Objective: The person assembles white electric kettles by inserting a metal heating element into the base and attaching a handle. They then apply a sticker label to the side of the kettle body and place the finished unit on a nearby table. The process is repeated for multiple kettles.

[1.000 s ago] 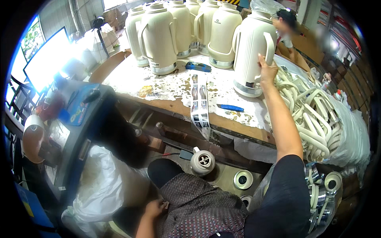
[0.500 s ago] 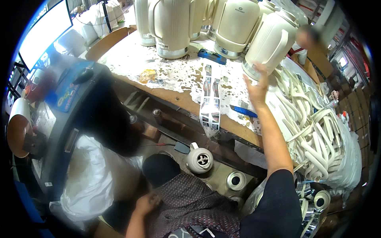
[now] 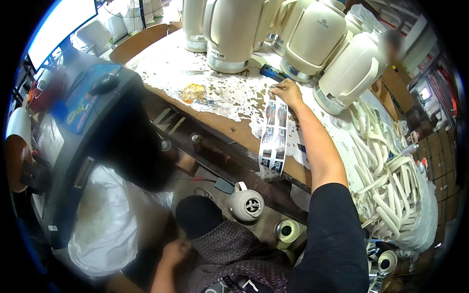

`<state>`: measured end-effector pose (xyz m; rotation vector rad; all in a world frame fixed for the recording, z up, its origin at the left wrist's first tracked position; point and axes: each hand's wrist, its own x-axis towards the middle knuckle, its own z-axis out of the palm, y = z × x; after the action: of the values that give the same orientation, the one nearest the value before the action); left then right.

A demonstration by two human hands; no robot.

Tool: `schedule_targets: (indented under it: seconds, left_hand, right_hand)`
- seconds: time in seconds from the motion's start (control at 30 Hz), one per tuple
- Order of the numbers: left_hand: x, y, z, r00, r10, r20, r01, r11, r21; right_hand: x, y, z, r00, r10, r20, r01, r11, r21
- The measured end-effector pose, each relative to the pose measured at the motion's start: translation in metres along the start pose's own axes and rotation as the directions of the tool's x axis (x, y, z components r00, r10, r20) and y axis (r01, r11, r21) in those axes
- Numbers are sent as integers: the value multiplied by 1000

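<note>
My right hand [image 3: 288,93] reaches over the worn white tabletop, its fingers pinched together at the far end of a strip of printed stickers [image 3: 273,134]. The strip hangs down over the table's front edge. Just beyond that hand lies a blue and black tool [image 3: 272,73], its kind unclear. Partly covered by my right forearm is a blue-handled cutter [image 3: 302,148]. A cream vacuum jug [image 3: 351,71] stands to the right of the hand. Low in front of my body, my left hand [image 3: 177,251] is near my patterned garment; its fingers are blurred and partly hidden.
Several cream jugs [image 3: 234,34] line the back of the table. Loose cream handles [image 3: 386,180] are heaped at the right. Below sits another jug [image 3: 246,205]. A dark cabinet [image 3: 117,132] and a white plastic bag [image 3: 105,219] are at the left. Another person [image 3: 392,46] is far right.
My right hand has moved left, away from the right-hand jug, to the top of the sticker strip, and its fingers have closed there. The whole view has shifted slightly.
</note>
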<state>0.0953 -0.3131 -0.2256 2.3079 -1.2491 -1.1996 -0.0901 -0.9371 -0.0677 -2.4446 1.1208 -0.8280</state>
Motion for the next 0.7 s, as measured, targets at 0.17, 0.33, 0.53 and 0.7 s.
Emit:
schedule_targets:
  seconds: [0.17,0.33,0.53,0.7]
  left_hand:
    - [6,-6,3,997,-20,73,14,997,82]
    - [-44,-1,13,988,133,-77,-120,981,155]
    - [-164,50,11,452,254,-855,-575,816,-61]
    - [-260,-97,97,157,-287,-945,258,936,-241]
  right_hand:
    - [18,13,1,998,-8,69,23,975,-219]
    - [-9,-16,12,864,-195,463,326,919,-221]
    - [-226,-153,-68,704,-698,-127,667,713,-216]
    - [-344,-211,-54,726,-663,185,674,739,1]
